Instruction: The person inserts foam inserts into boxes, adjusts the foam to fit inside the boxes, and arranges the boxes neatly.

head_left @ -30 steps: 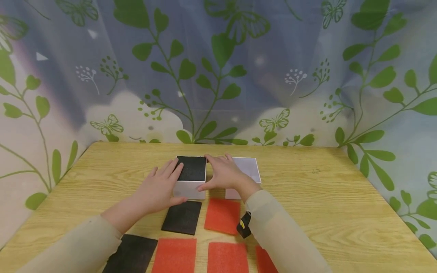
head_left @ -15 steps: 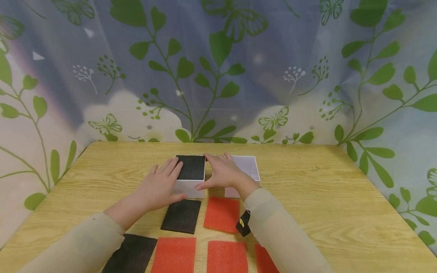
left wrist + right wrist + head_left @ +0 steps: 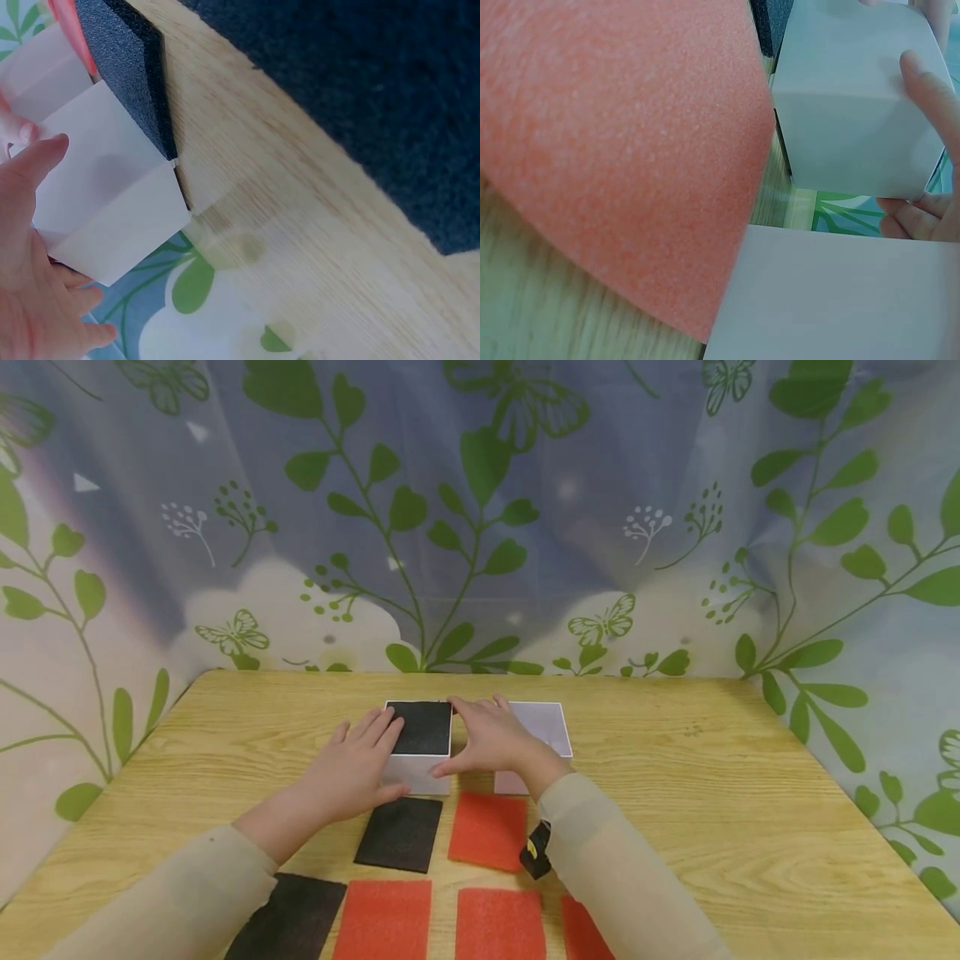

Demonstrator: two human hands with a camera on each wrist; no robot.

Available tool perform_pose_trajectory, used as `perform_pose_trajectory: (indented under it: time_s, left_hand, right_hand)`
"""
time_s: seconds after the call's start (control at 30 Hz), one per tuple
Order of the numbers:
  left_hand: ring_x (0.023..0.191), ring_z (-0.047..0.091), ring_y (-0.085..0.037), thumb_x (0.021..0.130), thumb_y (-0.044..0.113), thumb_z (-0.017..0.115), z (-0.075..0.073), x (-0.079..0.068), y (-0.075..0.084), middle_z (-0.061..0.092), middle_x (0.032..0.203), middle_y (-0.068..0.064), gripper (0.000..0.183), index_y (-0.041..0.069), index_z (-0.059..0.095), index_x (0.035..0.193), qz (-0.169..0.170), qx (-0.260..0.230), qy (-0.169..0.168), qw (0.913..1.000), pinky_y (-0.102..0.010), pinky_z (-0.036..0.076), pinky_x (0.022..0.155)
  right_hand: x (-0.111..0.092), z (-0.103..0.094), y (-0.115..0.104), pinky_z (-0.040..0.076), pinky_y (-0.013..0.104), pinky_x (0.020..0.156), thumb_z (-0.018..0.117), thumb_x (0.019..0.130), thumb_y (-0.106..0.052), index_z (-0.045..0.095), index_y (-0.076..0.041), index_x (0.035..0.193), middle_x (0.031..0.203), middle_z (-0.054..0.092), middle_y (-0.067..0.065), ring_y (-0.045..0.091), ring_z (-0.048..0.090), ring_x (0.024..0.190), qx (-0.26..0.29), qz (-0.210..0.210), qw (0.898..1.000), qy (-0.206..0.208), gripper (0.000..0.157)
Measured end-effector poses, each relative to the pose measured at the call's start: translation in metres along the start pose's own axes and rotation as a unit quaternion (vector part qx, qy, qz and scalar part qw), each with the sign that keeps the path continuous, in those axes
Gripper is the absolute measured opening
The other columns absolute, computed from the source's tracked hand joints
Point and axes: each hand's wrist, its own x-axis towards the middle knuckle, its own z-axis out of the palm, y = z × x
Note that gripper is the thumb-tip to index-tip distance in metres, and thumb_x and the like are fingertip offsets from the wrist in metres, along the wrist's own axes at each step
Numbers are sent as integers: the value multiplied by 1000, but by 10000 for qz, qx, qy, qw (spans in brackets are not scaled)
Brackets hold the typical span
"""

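A small white box [image 3: 416, 777] stands toward the back of the table, with a black foam square [image 3: 422, 728] at its open top. My left hand [image 3: 348, 768] holds the box's left side, fingertips over its top edge. In the left wrist view the thumb lies along one white face of the box [image 3: 112, 165]. From the other side my right hand [image 3: 491, 739] grips it, thumb near the front corner and fingers toward the back. The right wrist view has that thumb [image 3: 930, 94] on the box wall, with fingers curling round the far corner.
Just right, partly behind my right hand, stands a second white box [image 3: 551, 731]. In front lie a black square [image 3: 400, 835] and a red square [image 3: 489, 831]. Nearer are another black square [image 3: 292, 918] and several red squares [image 3: 384, 920]. A patterned curtain [image 3: 480, 527] hangs behind the wooden table [image 3: 675, 827].
The head view has shifted very slightly. Both hands stay on the left box, and the boxes and squares keep their places.
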Motion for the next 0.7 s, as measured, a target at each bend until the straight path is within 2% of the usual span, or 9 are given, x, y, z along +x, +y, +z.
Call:
perform_pose_trajectory:
  time_s: [0.2, 0.5, 0.7]
  left_hand:
    - [135, 24, -37, 80, 55, 65, -1, 3, 2, 29, 147, -22, 89, -2, 34, 142, 44, 14, 16, 10000, -61, 26, 101]
    - [135, 25, -35, 83, 56, 60, 0, 25, 15, 27, 148, -19, 87, 1, 31, 144, 283, -148, 95, 9994, -61, 25, 101]
    - [136, 25, -34, 85, 54, 59, 5, 30, 15, 27, 149, -19, 85, -1, 31, 144, 317, -305, 118, 9990, -61, 27, 101]
  right_hand:
    - [-1, -1, 0, 5, 48, 111, 67, 66, -70, 25, -10, 148, 141, 44, 2, 24, 37, 129, -31, 18, 10000, -8, 110]
    - [-3, -1, 1, 5, 48, 111, 69, 67, -68, 27, -8, 147, 137, 48, 3, 24, 40, 127, -69, 3, 10000, 44, 108]
    - [-1, 0, 0, 6, 49, 111, 68, 65, -69, 28, -9, 147, 137, 48, 2, 24, 40, 127, -74, -14, 10000, 57, 110]
